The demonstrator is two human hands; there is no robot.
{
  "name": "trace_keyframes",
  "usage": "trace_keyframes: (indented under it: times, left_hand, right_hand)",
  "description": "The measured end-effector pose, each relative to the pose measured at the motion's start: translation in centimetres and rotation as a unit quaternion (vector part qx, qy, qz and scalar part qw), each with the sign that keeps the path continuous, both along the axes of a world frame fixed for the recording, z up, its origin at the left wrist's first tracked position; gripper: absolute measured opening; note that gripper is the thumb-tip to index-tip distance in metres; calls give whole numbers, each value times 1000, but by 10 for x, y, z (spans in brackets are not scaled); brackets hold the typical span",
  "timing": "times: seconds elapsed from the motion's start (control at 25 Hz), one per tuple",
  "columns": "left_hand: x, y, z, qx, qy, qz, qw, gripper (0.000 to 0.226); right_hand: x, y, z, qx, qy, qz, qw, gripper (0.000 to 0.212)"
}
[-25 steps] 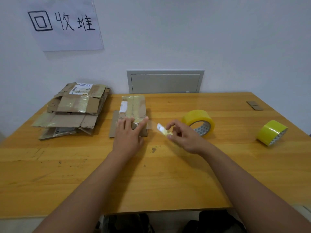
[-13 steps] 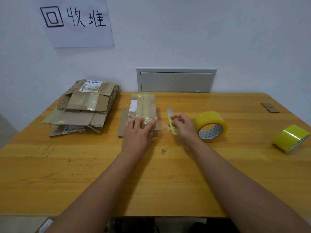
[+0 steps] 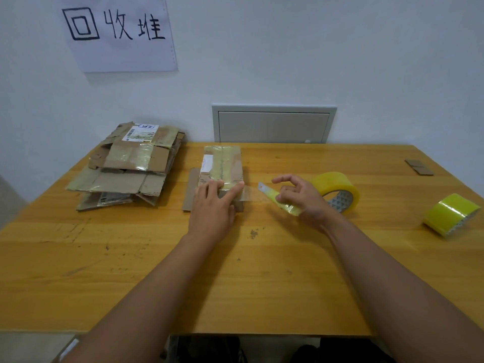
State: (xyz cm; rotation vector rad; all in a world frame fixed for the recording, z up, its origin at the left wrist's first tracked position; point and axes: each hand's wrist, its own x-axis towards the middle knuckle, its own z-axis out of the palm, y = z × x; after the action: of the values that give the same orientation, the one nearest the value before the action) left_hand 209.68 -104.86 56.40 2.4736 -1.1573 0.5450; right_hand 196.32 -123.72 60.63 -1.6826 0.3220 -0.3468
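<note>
At the far left we see a white paper sign with black handwritten characters on the wall, and below it a stack of flattened brown cardboard boxes with old tape and a shipping label on the left part of the yellow wooden table. Just right of the stack, and apart from it, a small brown cardboard box wrapped in glossy tape lies on a flat cardboard sheet. The left hand presses on the box's near end with fingers straight and thumb stretched along its near right corner. A clear tape flap sticks out there. Behind the box a grey wall hatch sits at table level. The right hand hovers just right of the box, thumb and curled fingers pinching a yellowish glossy strip with a white tip, apparently peeled tape, clear of the box. Directly behind this hand stands a pale yellow tape roll, partly hidden by it. Further right lie small cardboard scraps and a greenish-yellow tape roll.
</note>
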Motion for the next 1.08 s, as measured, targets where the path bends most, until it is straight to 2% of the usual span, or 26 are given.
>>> trace_keyframes:
  times: [0.12,0.52,0.72,0.92,1.08]
  left_hand:
    - [-1,1,1,3,3,1,1000,58]
    - [-1,3,1,16,10,-1,1000,62]
    - [1,3,-2,14,0,-4,1000,64]
    - [0,3,-1,14,-1,-3,1000,64]
    - [0,5,0,23,12,-5,1000,65]
  right_hand:
    - [-1,4,1,-34,23,28,999,21]
    - [9,9,-12,-72,-14,-2,997,14]
    - [6,3,-29,-199,88,128,968,21]
    - [-2,-2,-24,-157,83,123,976,13]
    - [-15,-5,-12,-127,119,170,970,17]
